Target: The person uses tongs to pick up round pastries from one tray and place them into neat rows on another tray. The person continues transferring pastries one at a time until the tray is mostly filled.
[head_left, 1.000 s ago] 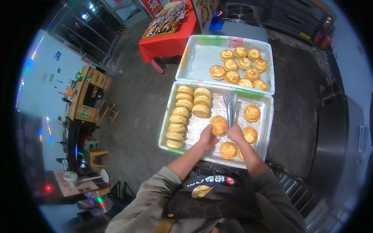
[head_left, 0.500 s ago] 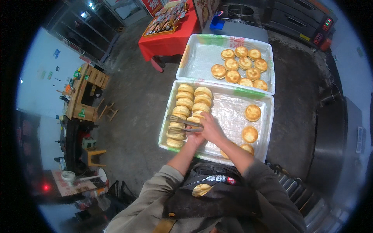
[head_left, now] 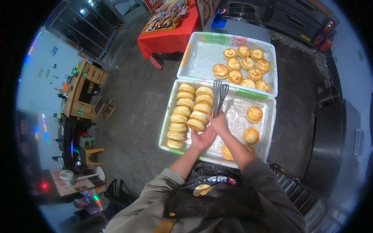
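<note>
My right hand (head_left: 218,123) is closed round a pair of metal tongs (head_left: 220,98) with slotted ends, pointing away from me over the near tray (head_left: 237,112). Its fingertips are beside the second row of round flat breads (head_left: 203,108), stood on edge. Just below it, my left hand (head_left: 202,140) has its palm up and fingers apart, at the near end of that row by the last bread (head_left: 196,124). Whether it bears on that bread is hard to see. A longer row of breads (head_left: 178,118) stands along the tray's left side.
Several browned breads lie flat at the near tray's right, one of them a round bread (head_left: 254,114). Behind is a second foil-lined tray (head_left: 202,58) with more breads (head_left: 234,64). A red-covered table (head_left: 165,40) stands beyond, an oven (head_left: 299,19) at back right.
The tongs have swung from lying leftward across the rows to pointing away from me, right of the second row. My left hand has turned palm up and is now apart from the tongs.
</note>
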The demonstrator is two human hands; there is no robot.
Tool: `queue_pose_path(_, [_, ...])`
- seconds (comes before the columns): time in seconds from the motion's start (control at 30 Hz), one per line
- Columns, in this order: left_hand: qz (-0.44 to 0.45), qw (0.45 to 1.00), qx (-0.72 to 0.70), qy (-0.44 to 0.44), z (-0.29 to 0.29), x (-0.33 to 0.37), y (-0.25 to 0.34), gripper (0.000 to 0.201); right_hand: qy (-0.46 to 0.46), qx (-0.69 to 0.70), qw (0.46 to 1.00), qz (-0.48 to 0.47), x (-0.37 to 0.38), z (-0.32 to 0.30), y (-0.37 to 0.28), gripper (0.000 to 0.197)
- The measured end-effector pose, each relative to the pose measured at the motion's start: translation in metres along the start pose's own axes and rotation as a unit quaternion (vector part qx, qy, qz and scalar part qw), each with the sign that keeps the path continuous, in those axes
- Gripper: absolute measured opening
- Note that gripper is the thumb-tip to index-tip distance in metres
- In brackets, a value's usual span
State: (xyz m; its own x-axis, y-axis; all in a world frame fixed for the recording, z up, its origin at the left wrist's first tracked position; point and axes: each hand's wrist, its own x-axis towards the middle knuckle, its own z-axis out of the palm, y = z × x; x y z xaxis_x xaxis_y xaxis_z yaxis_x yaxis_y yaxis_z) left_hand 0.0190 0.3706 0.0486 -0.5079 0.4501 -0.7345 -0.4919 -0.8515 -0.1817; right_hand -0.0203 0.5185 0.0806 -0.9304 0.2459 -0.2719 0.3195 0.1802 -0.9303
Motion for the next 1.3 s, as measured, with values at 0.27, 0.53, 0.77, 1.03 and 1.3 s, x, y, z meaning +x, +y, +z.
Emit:
queue_pose_path(0.27, [0.040, 0.999, 0.012, -0.024, -0.010, 0.011, 0.018, 0.105, 0.031, -0.034, 0.999, 0.003, 0.000, 0.013, 0.010, 0.053])
queue_pose_path(0.53, [0.058, 0.993, 0.079, 0.068, -0.015, 0.007, 0.004, 0.111, 0.049, 0.142, 0.976, 0.158, -0.052, -0.047, 0.009, 0.028])
queue_pose_path(0.77, [0.056, 0.986, 0.122, 0.100, -0.032, -0.003, 0.009, 0.106, 0.054, 0.342, 0.899, 0.267, -0.141, -0.070, 0.019, 0.049])
queue_pose_path(1.03, [0.028, 0.985, 0.117, 0.120, -0.036, 0.005, 0.010, 0.079, 0.035, 0.426, 0.841, 0.333, -0.193, -0.102, 0.022, 0.072])
queue_pose_path(1.3, [0.006, 0.698, 0.712, 0.075, -0.044, 0.025, -0.027, 0.028, 0.034, 0.516, 0.762, 0.391, -0.223, -0.140, 0.026, 0.082])
